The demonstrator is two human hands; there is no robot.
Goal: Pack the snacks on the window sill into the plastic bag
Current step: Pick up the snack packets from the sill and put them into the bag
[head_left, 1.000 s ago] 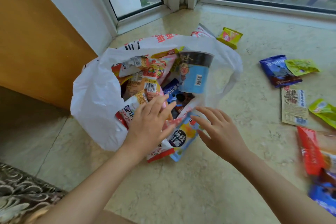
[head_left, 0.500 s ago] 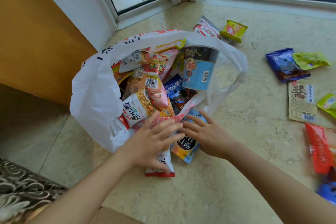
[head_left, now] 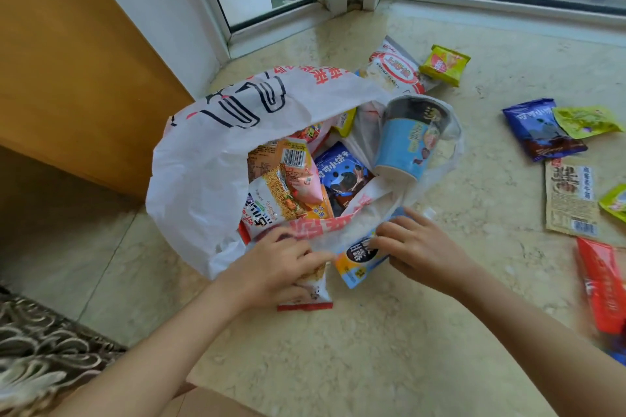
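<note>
Both hands are down at the near lip of the white plastic bag (head_left: 203, 159) now. A second ago they were hovering with fingers spread above the opening; half a second ago they had closed in toward each other; at this moment they are working the bag's front edge itself. The left hand (head_left: 274, 267) has its fingers curled over the rim, pinching the plastic just above a red-and-white snack packet (head_left: 311, 294) that pokes out under the palm onto the window sill (head_left: 372, 349). The right hand (head_left: 416, 250) grips the rim too, fingers bent onto the plastic over a blue-and-orange packet (head_left: 359, 264) that sticks out between the two hands. The hands sit close together but not touching.

The bag lies on the sill with its mouth wide and facing up toward us, stuffed: a noodle packet (head_left: 274, 203), a dark blue cookie packet (head_left: 342, 173), and a blue cup (head_left: 406, 145) that now leans harder to the right than it did a second ago, resting against the bag's far wall.

Still out on the sill: a white-and-red packet (head_left: 396, 71) just behind the bag, a yellow packet (head_left: 443, 64) beside it, and well off to the right a blue packet (head_left: 542, 132), a green packet (head_left: 586, 120), a beige packet (head_left: 572, 200) and a red packet (head_left: 603, 288), blurred at the frame edge. The view has tipped up slightly, showing more window.
</note>
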